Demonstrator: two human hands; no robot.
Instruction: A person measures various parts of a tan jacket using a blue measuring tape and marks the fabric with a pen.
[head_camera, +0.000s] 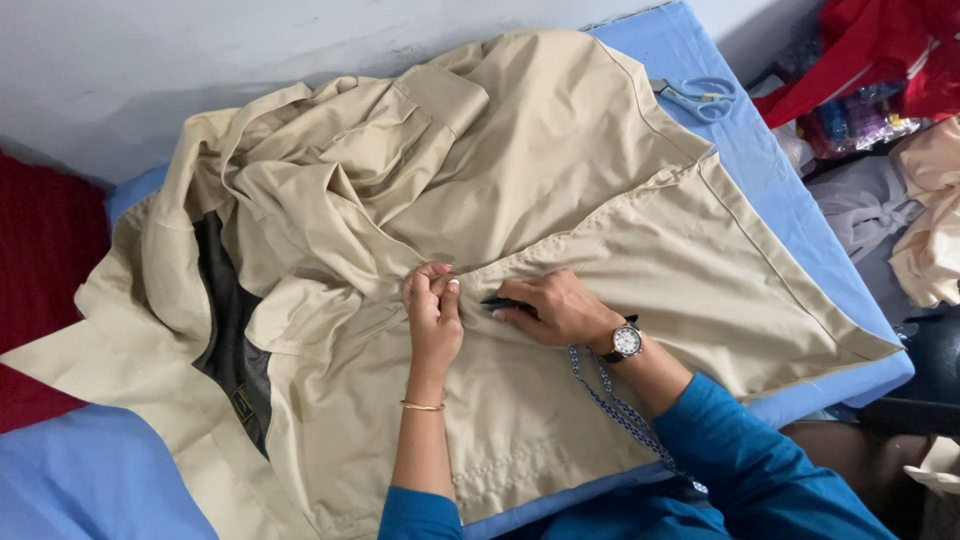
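A large beige garment (520, 180) lies spread and crumpled over a blue-covered table (780, 170). My left hand (432, 310) pinches a fold of the beige cloth near the middle seam. Just to its right, my right hand (555, 308) presses on the cloth and holds a small dark tool (500, 301), its tip pointing toward my left hand. A watch is on my right wrist and a thin gold bangle on my left. A blue patterned cord (610, 400) hangs down over the cloth by my right forearm.
Blue-handled scissors (700, 97) lie on the table's far right corner. A dark lining patch (230, 330) shows on the garment's left. Red cloth (40, 270) sits at the left edge; red, grey and cream fabrics (880, 120) are piled to the right. A pale wall runs behind.
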